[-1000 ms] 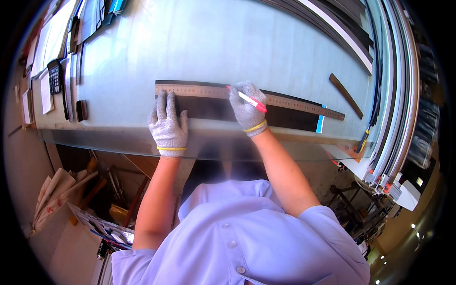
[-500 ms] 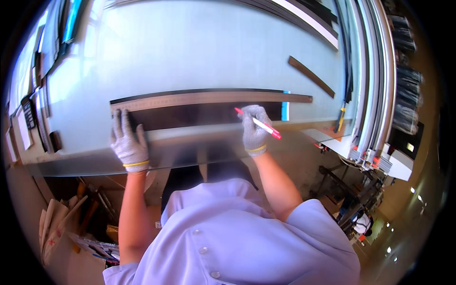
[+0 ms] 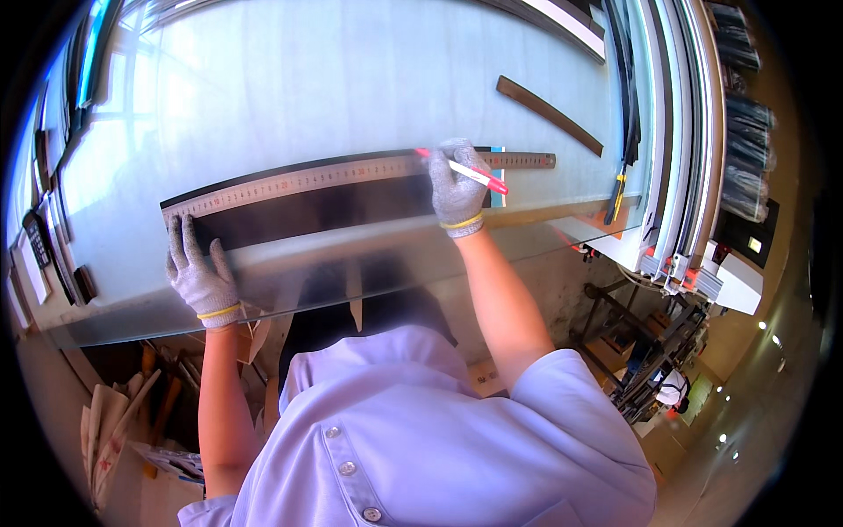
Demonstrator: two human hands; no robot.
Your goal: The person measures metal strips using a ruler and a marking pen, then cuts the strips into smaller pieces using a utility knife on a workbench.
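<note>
A long steel ruler (image 3: 307, 178) lies along a black flat strip (image 3: 325, 211) near the table's front edge, with a narrow dark band of the strip showing beyond it. My left hand (image 3: 202, 279), in a grey knit glove, has its fingers stretched out, their tips on the ruler's left end. Further right, my gloved right hand (image 3: 458, 193) is closed around a white marker pen (image 3: 470, 171) with red ends. One red end points left, at the ruler's far edge. Part of the ruler is hidden under this hand. A blue-and-white edge (image 3: 499, 191) shows by the strip's right end.
A narrow brown strip (image 3: 551, 115) lies on the glassy table (image 3: 307, 88) to the far right. Near the right edge are a yellow-and-black utility knife (image 3: 616, 195) and metal rails (image 3: 680, 132). A dark remote control (image 3: 37, 239) and several strips line the left side.
My right hand has moved farther from me with the marker pen, its red end going from over the black strip to the ruler's far edge. The whole view has shifted and turned slightly.
</note>
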